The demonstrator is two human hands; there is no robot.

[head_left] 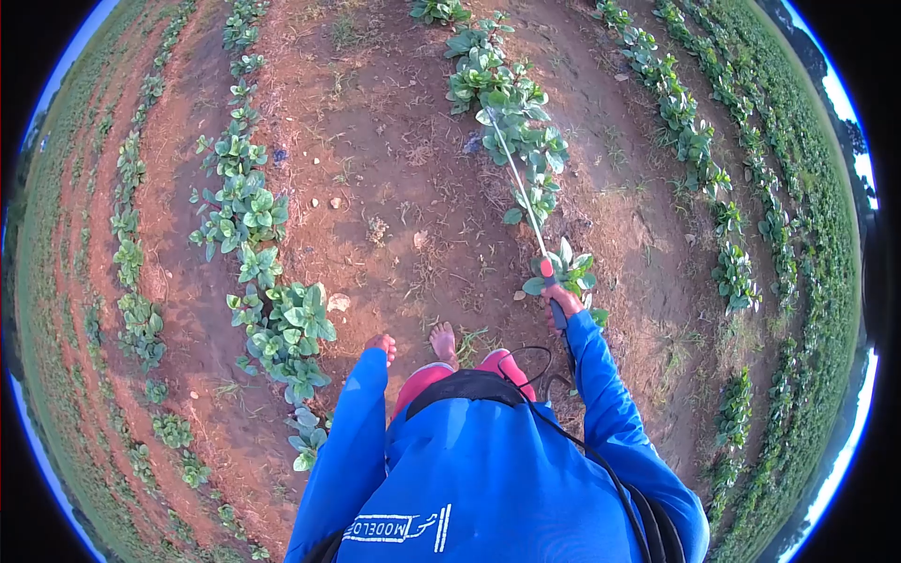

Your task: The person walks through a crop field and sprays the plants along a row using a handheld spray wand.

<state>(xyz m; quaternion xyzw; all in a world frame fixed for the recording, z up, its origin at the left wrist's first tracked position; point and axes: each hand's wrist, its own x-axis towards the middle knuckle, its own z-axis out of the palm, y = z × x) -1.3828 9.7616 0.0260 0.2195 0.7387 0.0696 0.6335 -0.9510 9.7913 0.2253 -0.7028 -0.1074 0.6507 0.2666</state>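
My right hand (563, 302) is wrapped around the grey and red handle of a spray wand (516, 174). The wand's thin lance points forward and reaches over the leafy plants (511, 103) of the row ahead. A low plant (570, 272) grows just beside the handle. From the handle, a black hose (570, 357) runs back toward my body. My left hand (382, 347) hangs low at my left side, with its fingers curled in and nothing visible in them. Near it is a clump of broad-leaved plants (298, 319).
Rows of green plants run along reddish soil on both sides, with another row (690, 131) to the right. A bare foot (444, 342) stands on the soil between rows. A pale stone (339, 302) lies by the left row. A black cable (563, 427) crosses my blue top.
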